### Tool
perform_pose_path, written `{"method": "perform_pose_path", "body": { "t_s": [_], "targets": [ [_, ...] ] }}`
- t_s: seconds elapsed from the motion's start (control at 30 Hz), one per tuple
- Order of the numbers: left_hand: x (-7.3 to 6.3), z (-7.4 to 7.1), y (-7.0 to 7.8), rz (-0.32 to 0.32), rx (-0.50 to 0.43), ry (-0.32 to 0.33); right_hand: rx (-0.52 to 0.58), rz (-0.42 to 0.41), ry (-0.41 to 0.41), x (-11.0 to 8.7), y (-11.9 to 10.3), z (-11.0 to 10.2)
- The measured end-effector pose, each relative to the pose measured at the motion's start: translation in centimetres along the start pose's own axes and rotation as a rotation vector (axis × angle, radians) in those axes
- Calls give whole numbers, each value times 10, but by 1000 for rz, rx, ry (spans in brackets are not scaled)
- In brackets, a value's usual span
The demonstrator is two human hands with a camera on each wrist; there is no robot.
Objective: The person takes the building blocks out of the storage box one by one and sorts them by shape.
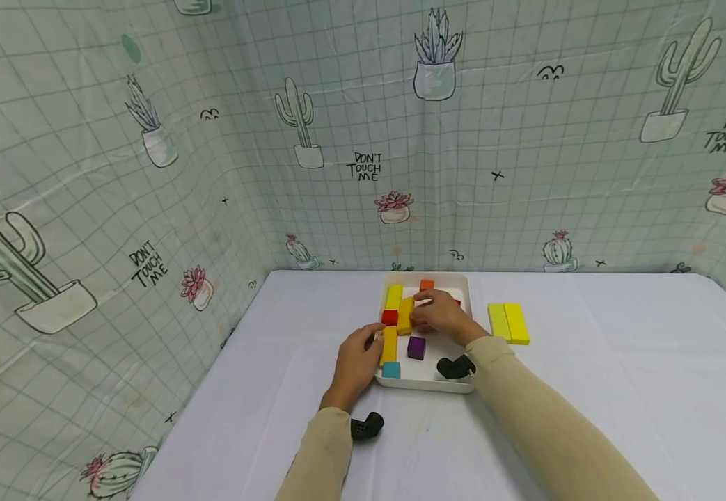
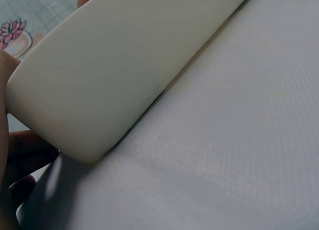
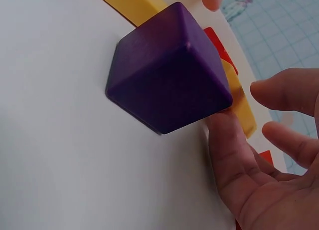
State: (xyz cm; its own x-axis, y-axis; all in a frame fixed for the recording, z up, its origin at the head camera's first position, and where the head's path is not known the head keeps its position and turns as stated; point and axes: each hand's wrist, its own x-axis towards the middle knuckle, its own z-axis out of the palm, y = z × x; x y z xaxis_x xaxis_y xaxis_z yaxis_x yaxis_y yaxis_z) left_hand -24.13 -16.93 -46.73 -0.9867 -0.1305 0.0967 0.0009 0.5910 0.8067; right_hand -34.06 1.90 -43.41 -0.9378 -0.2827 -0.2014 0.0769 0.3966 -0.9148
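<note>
A white tray (image 1: 425,385) holds several coloured blocks. My left hand (image 1: 358,358) grips its left side, index fingertip near a red block (image 1: 390,317) and a yellow-orange block (image 1: 389,344). The left wrist view shows fingers (image 2: 30,150) against the tray's outer wall. Inside the tray, my right hand (image 1: 444,314) is beside another yellow-orange block (image 1: 405,316), which lies slightly askew. Its thumb and fingers are spread around that block in the right wrist view, fingertips apart from it. A purple cube (image 3: 169,65) sits just in front of the thumb.
A blue block (image 1: 391,369) is in the tray's near left corner. Toward the far end are a yellow block (image 1: 394,297) and an orange block (image 1: 427,285). Two yellow blocks (image 1: 508,323) lie side by side on the white table (image 1: 619,390), right of the tray.
</note>
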Motion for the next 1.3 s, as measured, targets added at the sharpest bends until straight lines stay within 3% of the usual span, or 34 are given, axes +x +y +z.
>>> {"method": "perform_pose_path", "body": {
  "t_s": [0.6, 0.97, 1.1, 1.3],
  "targets": [
    [1, -1, 1, 13, 7, -3, -15, -9, -32, 1, -3, 3],
    [0, -1, 1, 13, 3, 0, -27, -65, 21, -2, -1, 1],
    [0, -2, 2, 11, 4, 3, 26, -78, 38, -2, 1, -1],
    [0, 0, 2, 12, 1, 2, 220, -105, 7, -10, 1, -6]
  ]
}}
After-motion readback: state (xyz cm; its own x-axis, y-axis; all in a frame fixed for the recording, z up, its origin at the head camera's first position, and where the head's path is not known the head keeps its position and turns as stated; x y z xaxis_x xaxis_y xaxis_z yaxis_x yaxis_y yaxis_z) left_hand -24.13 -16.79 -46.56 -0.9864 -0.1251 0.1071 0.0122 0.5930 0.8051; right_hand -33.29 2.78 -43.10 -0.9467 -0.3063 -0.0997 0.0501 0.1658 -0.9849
